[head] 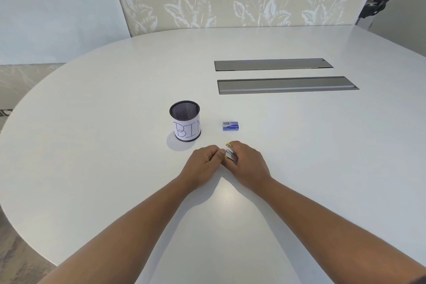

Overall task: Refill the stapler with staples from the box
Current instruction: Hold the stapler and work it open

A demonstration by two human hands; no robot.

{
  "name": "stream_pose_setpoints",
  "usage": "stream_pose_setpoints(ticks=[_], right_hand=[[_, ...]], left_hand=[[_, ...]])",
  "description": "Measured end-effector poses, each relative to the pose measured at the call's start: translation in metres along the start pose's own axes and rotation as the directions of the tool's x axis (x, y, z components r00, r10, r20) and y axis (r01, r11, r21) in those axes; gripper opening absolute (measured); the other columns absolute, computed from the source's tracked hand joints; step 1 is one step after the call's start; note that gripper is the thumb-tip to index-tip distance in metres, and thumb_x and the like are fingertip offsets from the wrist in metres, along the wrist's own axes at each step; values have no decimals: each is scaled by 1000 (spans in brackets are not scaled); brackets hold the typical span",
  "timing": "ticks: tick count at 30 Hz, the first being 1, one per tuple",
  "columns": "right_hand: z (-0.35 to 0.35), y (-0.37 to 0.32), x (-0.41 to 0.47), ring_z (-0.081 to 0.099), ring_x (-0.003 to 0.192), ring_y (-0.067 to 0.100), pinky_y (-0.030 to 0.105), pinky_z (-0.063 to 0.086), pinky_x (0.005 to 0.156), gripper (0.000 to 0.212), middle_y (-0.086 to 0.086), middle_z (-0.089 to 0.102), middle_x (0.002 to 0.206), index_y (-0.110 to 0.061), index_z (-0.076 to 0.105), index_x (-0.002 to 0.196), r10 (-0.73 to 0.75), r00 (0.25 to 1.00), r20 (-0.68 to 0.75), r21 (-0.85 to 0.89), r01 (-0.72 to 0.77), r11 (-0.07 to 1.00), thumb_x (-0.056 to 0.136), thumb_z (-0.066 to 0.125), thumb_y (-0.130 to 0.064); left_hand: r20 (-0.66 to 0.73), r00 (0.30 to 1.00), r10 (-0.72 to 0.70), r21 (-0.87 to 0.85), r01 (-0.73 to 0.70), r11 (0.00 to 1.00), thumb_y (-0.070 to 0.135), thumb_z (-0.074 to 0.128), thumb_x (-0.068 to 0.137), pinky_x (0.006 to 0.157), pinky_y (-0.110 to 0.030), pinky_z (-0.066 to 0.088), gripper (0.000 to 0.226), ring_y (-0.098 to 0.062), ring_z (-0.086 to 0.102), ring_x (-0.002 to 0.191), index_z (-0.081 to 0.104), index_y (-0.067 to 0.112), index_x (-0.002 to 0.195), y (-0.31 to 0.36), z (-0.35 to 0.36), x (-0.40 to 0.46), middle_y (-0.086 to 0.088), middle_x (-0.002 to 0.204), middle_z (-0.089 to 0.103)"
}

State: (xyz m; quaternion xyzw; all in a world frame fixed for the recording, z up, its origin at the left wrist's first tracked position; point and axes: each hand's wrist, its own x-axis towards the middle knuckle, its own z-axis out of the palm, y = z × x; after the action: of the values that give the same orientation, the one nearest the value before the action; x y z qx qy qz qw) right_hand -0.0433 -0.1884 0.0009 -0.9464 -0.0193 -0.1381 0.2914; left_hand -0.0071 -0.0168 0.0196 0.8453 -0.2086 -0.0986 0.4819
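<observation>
The right hand (247,161) grips the stapler (230,154), fingers curled round it on the table (115,99). The left hand (202,162), fingers curled, pinches at the stapler's near end from 9 o'clock. The box (231,126) lies apart at 12 o'clock; the bin (185,120) at 11.

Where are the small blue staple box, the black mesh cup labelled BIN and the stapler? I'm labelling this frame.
small blue staple box (231,126), head view, top face.
black mesh cup labelled BIN (185,130), head view, paper label.
stapler (231,155), head view, metal body.
</observation>
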Motion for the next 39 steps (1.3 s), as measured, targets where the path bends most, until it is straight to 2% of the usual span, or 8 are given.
stream_pose_setpoints(ticks=[5, 10, 14, 22, 26, 31, 35, 39], right_hand=[[-1, -2, -2, 49, 73, 15, 32, 38, 64, 37, -11, 55, 82, -20, 58, 104, -45, 999, 19, -23, 46, 999, 98, 50, -55], [-1, -1, -1, 48, 73, 13, 30, 39, 65, 35, -14, 53, 82, -22, 58, 104, -26, 1000, -4, 22, 26, 999, 95, 55, -55], [-1, -2, -1, 41, 70, 13, 30, 32, 63, 25, -15, 41, 69, -34, 39, 87, -67, 997, 25, 10, 67, 998, 98, 54, -51], [-1, -2, -2, 38, 69, 12, 30, 32, 63, 25, -15, 39, 66, -32, 42, 87, -83, 997, 12, 26, 82, 996, 98, 58, -48], [-1, 0, -1, 45, 73, 13, 30, 36, 67, 29, -14, 49, 80, -21, 59, 102, -53, 999, 8, 33, 53, 998, 96, 59, -50], [-3, -2, -2, 45, 70, 17, 36, 43, 65, 29, -11, 48, 73, -20, 55, 92, -71, 997, 22, 37, 70, 997, 98, 57, -48], [-2, -1, -1, 44, 73, 13, 32, 37, 66, 32, -13, 49, 79, -20, 57, 99, -51, 999, 15, 47, 50, 998, 97, 57, -52], [-2, -1, -1, 44, 69, 16, 39, 46, 65, 34, -8, 47, 70, -21, 50, 85, -73, 997, 23, 48, 71, 996, 98, 54, -53]], left_hand=[[7, 1000, 16, 20, -16, 1000, 33, 49, 106, 66, -34, 41, 35, -12, 48, 66, 60, 14, 78, 0, 0, -2, 7, 69, 58], [11, 1000, 25, 21, -25, 999, 30, 49, 106, 67, -34, 42, 35, -12, 49, 67, 62, 8, 82, 1, -2, -2, 4, 71, 60], [16, 999, 31, 30, -31, 999, 29, 49, 106, 67, -34, 41, 35, -13, 49, 68, 61, 8, 81, 2, -2, -3, 4, 71, 59], [20, 999, 29, 36, -29, 999, 29, 48, 107, 66, -31, 40, 35, -12, 50, 67, 61, 9, 80, 3, -2, -3, 3, 72, 61], [24, 999, 21, 31, -22, 999, 29, 48, 107, 66, -30, 41, 35, -11, 50, 66, 63, 9, 82, 3, -2, -3, 4, 74, 65], [21, 1000, 21, 35, -22, 999, 29, 48, 107, 68, -32, 42, 35, -11, 50, 68, 63, 10, 81, 4, -2, -4, 1, 75, 66], [22, 1000, 13, 20, -13, 1000, 30, 47, 107, 70, -34, 44, 36, -10, 51, 68, 65, 10, 83, 3, -2, -4, -2, 81, 71], [16, 1000, 17, 28, -17, 999, 29, 47, 107, 72, -37, 46, 36, -11, 51, 69, 66, 10, 83, 3, -2, -3, -2, 80, 71]])
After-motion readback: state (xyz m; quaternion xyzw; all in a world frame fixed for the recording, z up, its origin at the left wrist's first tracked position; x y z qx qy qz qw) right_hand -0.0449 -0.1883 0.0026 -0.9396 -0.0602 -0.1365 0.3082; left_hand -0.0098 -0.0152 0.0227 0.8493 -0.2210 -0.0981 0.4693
